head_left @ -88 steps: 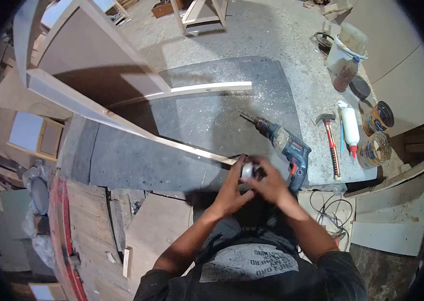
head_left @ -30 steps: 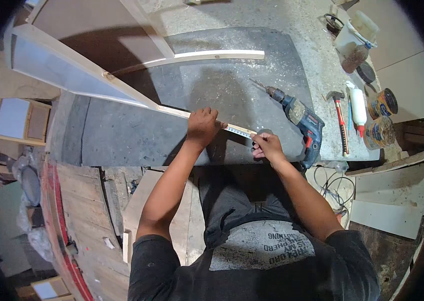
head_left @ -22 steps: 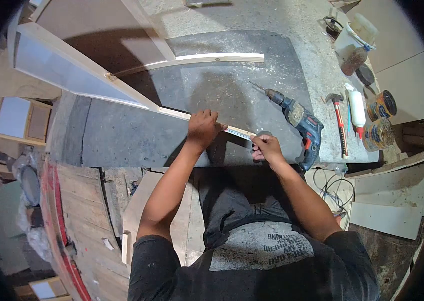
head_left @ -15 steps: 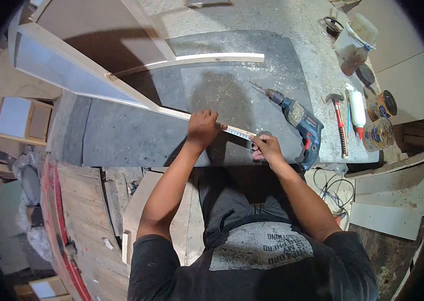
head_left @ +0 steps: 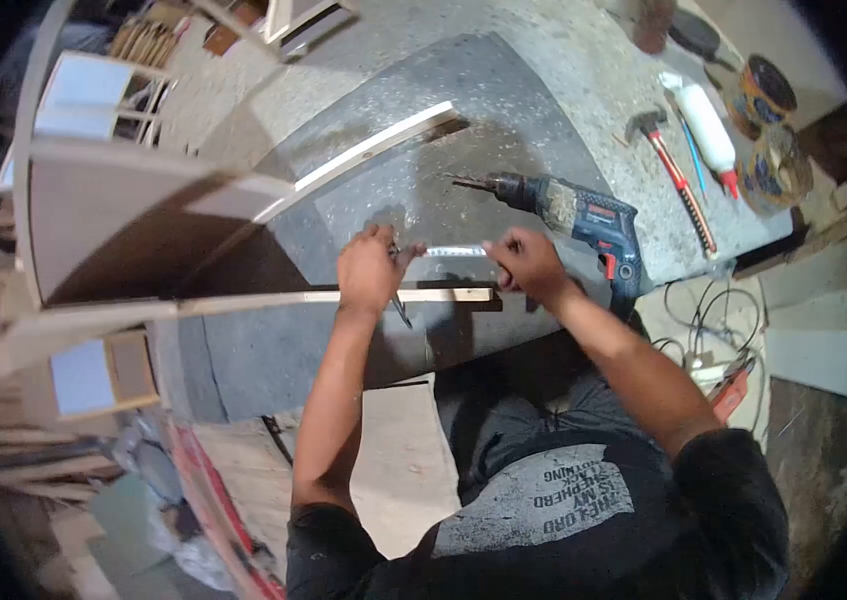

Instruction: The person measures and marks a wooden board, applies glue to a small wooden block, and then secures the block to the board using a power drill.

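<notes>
A short white stretch of measuring tape (head_left: 455,251) with printed markings spans the gap between my two hands, above the dark mat. My left hand (head_left: 368,270) is closed on its left end, and a slim dark object (head_left: 401,312) sticks out below that hand. My right hand (head_left: 533,265) pinches the right end. Just below the tape, a wooden strip (head_left: 443,295) of the framed panel (head_left: 113,225) runs under my left wrist. The other wooden strip (head_left: 373,150) of the frame points away across the mat. A power drill (head_left: 583,215) lies right beside my right hand.
On the right lie a hammer (head_left: 678,185), a white glue bottle (head_left: 705,130) with a red tip, and open jars (head_left: 778,165). The dark mat (head_left: 273,350) covers part of the table. Black cables (head_left: 713,310) hang beyond the table's near edge.
The tape between my hands has come off the wooden strip and now sits beyond it. The framed panel has swung round on the table, and my view has shifted.
</notes>
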Action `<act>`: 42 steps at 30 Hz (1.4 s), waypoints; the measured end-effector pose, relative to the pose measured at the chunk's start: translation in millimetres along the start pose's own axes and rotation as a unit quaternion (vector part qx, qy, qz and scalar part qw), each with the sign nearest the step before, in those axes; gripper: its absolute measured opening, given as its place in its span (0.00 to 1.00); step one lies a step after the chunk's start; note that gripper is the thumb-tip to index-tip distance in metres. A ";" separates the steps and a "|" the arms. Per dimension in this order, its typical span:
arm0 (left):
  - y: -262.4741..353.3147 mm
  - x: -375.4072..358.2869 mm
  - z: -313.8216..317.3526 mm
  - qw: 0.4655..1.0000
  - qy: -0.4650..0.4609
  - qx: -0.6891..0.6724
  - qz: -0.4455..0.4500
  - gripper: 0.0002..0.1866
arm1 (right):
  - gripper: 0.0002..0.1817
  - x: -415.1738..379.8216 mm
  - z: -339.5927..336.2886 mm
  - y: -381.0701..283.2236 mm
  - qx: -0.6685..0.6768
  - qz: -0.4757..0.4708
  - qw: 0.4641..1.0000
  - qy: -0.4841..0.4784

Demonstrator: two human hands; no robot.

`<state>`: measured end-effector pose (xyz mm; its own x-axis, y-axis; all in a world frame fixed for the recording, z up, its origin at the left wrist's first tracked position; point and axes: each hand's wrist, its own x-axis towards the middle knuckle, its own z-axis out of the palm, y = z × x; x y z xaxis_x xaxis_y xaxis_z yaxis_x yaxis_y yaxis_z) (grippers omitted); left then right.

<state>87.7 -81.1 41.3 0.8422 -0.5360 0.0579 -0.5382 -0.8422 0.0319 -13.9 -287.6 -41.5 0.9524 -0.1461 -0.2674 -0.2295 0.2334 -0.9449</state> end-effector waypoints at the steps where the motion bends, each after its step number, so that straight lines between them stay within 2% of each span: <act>1: 0.4 14.8 -3.8 1.000 0.007 -0.004 -0.020 0.23 | 0.17 17.7 -3.7 -6.3 -0.023 -0.004 1.000 0.012; 3: 1.1 44.4 -10.4 1.000 -0.005 0.000 -0.014 0.23 | 0.17 54.7 -10.4 -16.5 -0.050 -0.034 0.998 0.035; 4: -0.4 61.0 -9.3 0.999 0.008 0.002 -0.043 0.24 | 0.17 73.9 -13.8 -22.2 -0.055 -0.063 0.995 0.046; 6: -4.0 92.6 -6.4 0.997 0.013 0.013 -0.073 0.25 | 0.18 116.0 -20.6 -36.5 -0.151 -0.044 0.986 0.061; 8: -7.6 124.8 -1.5 0.995 0.034 0.011 -0.097 0.27 | 0.20 169.5 -25.3 -23.5 -0.211 -0.115 0.967 0.091; 12: -21.1 172.6 18.3 0.991 0.037 0.030 -0.123 0.28 | 0.22 222.4 -29.7 -47.4 -0.170 -0.045 0.982 0.069; 15: -30.8 191.3 32.2 0.989 0.030 0.033 -0.142 0.27 | 0.24 251.1 -29.1 -52.8 -0.214 -0.044 0.975 0.050; 17: -36.0 200.4 35.2 0.988 0.022 0.032 -0.149 0.27 | 0.26 265.7 -27.0 -51.9 -0.224 -0.007 0.974 0.034; 22: -47.9 214.8 40.0 0.985 -0.012 0.027 -0.169 0.27 | 0.25 286.5 -17.1 -39.9 -0.215 0.003 0.976 0.042; 30: -62.3 213.5 54.7 0.988 0.006 0.042 -0.146 0.30 | 0.22 287.8 -15.0 -32.4 -0.205 -0.032 0.978 0.023; 34: -62.7 213.3 57.2 0.989 0.020 0.052 -0.140 0.30 | 0.20 289.0 -14.5 -29.1 -0.179 -0.028 0.982 0.048; 36: -57.9 213.4 52.7 0.987 0.002 0.055 -0.150 0.26 | 0.20 289.1 -13.2 -30.0 -0.179 -0.023 0.983 0.044; 42: -55.8 215.2 48.3 0.986 -0.006 0.041 -0.160 0.26 | 0.21 286.7 -12.7 -33.5 -0.199 -0.019 0.978 0.057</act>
<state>300.5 -152.2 3.8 0.9690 -0.2424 0.0470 -0.2409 -0.9699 -0.0350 264.3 -349.5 -88.9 0.9383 -0.2594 -0.2288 -0.2762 -0.1636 -0.9471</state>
